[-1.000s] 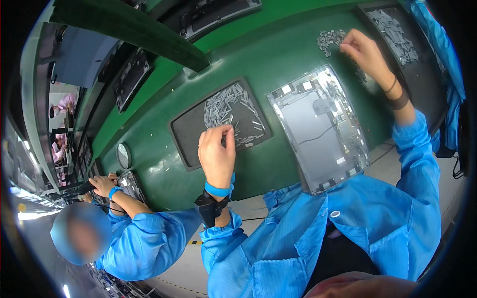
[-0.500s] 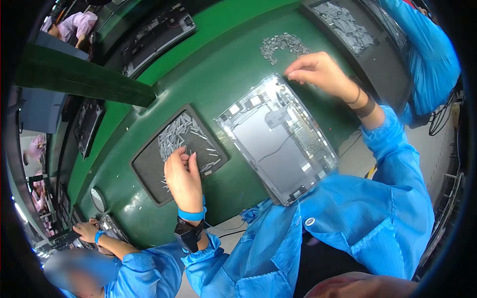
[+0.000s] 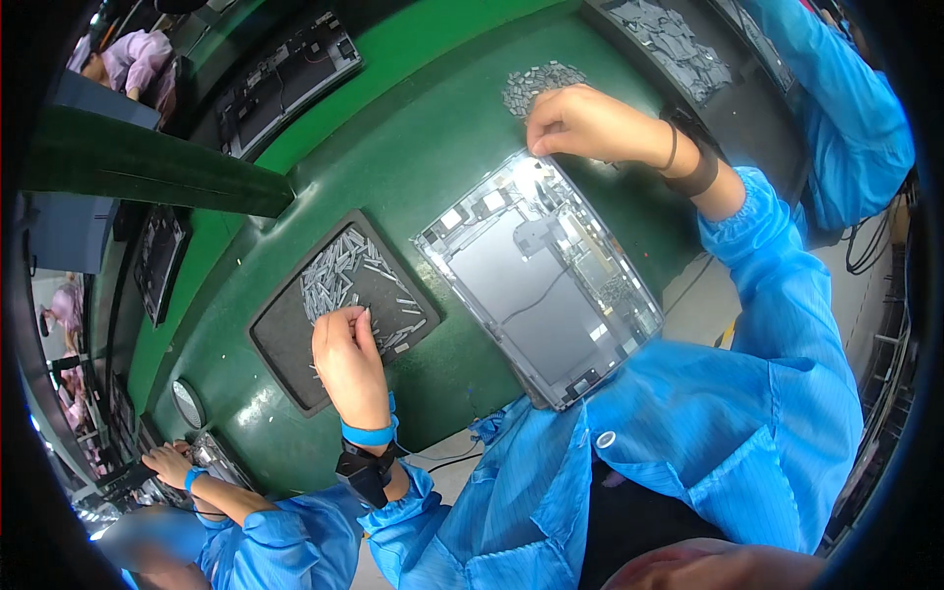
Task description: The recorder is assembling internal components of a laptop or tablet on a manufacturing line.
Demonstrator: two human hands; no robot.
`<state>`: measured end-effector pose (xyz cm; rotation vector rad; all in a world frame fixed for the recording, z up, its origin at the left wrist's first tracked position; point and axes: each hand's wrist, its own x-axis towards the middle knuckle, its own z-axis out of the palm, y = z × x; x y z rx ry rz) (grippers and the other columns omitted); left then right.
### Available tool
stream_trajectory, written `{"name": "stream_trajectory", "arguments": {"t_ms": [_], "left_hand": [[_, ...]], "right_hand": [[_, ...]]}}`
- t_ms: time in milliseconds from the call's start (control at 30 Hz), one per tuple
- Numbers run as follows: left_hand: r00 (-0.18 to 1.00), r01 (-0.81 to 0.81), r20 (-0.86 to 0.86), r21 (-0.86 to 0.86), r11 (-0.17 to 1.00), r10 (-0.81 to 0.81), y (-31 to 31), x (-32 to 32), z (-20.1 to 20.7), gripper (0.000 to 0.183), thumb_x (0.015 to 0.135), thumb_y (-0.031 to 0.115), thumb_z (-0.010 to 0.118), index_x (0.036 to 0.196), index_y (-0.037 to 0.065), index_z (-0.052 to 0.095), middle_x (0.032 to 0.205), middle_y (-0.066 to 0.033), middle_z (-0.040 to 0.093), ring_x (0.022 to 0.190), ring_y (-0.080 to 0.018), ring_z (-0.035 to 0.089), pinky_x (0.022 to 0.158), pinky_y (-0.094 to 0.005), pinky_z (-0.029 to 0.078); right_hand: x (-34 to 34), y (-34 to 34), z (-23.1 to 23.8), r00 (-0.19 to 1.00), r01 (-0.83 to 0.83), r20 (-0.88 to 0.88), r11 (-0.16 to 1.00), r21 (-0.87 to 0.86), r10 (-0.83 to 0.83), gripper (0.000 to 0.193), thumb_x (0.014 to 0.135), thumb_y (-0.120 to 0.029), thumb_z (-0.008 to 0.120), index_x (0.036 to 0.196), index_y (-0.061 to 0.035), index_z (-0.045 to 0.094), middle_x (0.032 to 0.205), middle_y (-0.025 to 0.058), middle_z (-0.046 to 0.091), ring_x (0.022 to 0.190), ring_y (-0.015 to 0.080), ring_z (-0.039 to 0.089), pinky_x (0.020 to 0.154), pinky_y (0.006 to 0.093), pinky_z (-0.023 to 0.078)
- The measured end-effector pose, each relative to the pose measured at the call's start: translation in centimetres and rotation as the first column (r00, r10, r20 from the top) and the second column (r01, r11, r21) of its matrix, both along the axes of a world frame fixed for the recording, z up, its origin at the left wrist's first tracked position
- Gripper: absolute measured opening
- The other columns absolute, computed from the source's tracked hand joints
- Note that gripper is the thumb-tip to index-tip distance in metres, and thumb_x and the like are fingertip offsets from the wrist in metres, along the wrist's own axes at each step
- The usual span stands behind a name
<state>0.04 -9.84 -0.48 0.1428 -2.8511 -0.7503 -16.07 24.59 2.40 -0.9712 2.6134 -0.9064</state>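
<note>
An opened flat electronic device [image 3: 536,285], perhaps a tablet or laptop casing, lies tilted at the table's near edge against my blue smock; its circuit board shows along the right side. My right hand [image 3: 590,123] is at the device's far corner, thumb and fingers pinched; whatever they hold, if anything, is hidden. To the left sits a dark shallow tray [image 3: 285,359] with many loose thin grey strips [image 3: 334,270]. Over the tray's near part, my left hand [image 3: 352,369] has its fingertips closed together among the strips. What is between them is too small to make out.
A pile of small grey pieces [image 3: 536,84] lies beyond my right hand. Farther right is a dark tray [image 3: 678,49] of flat grey parts, by a person's blue sleeve [image 3: 836,108]. A green beam [image 3: 157,162] crosses at left. Another person's hands [image 3: 172,462] work lower left.
My right hand has moved left and slightly up to the device's far corner. My left hand has closed its fingertips over the strips. The whole view has shifted slightly.
</note>
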Motion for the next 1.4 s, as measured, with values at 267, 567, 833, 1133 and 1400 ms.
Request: {"name": "stream_trajectory", "arguments": {"t_ms": [267, 567, 833, 1133, 1400], "left_hand": [[0.993, -0.056, -0.098, 0.114, 0.992, 0.067, 0.7, 0.7, 1.0, 0.008, 0.087, 0.003, 0.066, 0.093, -0.002, 0.066, 0.085, -0.0112, 0.067, 0.069, -0.0156, 0.063, 0.063, -0.0273, 0.05], [0.981, 0.143, -0.003, 0.684, 0.715, -0.193, 7.2, 0.6, 0.0, 0.025, 0.088, 0.0, 0.065, 0.112, 0.002, 0.068, 0.09, -0.0079, 0.066, 0.077, -0.0139, 0.064, 0.07, -0.0261, 0.052], [0.922, -0.047, 0.171, 0.94, 0.337, -0.348, 10.2, 0.0, -0.6, 0.016, 0.092, 0.002, 0.063, 0.106, -0.004, 0.065, 0.09, -0.0075, 0.066, 0.08, -0.0117, 0.062, 0.068, -0.0242, 0.052], [0.922, -0.033, 0.155, 0.945, 0.326, -0.356, 10.4, -0.1, -0.9, 0.016, 0.092, 0.003, 0.063, 0.106, -0.004, 0.064, 0.091, -0.0073, 0.066, 0.081, -0.0118, 0.062, 0.068, -0.0248, 0.053], [0.946, -0.068, 0.172, 0.934, 0.351, -0.274, 11.0, 0.1, -0.9, 0.016, 0.092, 0.004, 0.064, 0.105, -0.004, 0.064, 0.09, -0.0059, 0.065, 0.077, -0.0103, 0.062, 0.068, -0.0246, 0.053]], "right_hand": [[-0.4, -0.5, -0.3, 0.967, 0.065, 0.249, 0.997, -0.032, -0.055, 0.012, 0.084, -0.013, 0.069, 0.087, -0.0019, 0.069, 0.088, 0.008, 0.065, 0.081, 0.0218, 0.062, 0.074, 0.0333, 0.049], [-0.3, -0.8, 0.9, 0.997, -0.055, -0.045, 0.997, 0.061, 0.058, 0.013, 0.08, -0.014, 0.067, 0.076, -0.0017, 0.066, 0.076, 0.01, 0.063, 0.076, 0.0256, 0.062, 0.071, 0.0369, 0.049], [-1.1, -0.6, 0.7, 0.99, -0.143, 0.014, 0.987, 0.071, 0.142, 0.01, 0.082, -0.011, 0.068, 0.082, -0.0019, 0.066, 0.083, 0.0106, 0.06, 0.076, 0.0245, 0.061, 0.07, 0.0356, 0.049], [-0.4, -1.1, 1.5, 1.0, 0.024, -0.009, 0.979, 0.204, -0.023, 0.017, 0.078, -0.013, 0.067, 0.089, -0.0001, 0.065, 0.075, 0.0125, 0.064, 0.07, 0.0282, 0.063, 0.065, 0.038, 0.049], [2.2, -1.4, -1.2, 0.968, 0.249, 0.012, 0.968, -0.005, -0.249, 0.021, 0.072, -0.009, 0.063, 0.09, 0.0012, 0.068, 0.076, 0.0154, 0.066, 0.074, 0.0329, 0.064, 0.069, 0.0391, 0.052]]}}
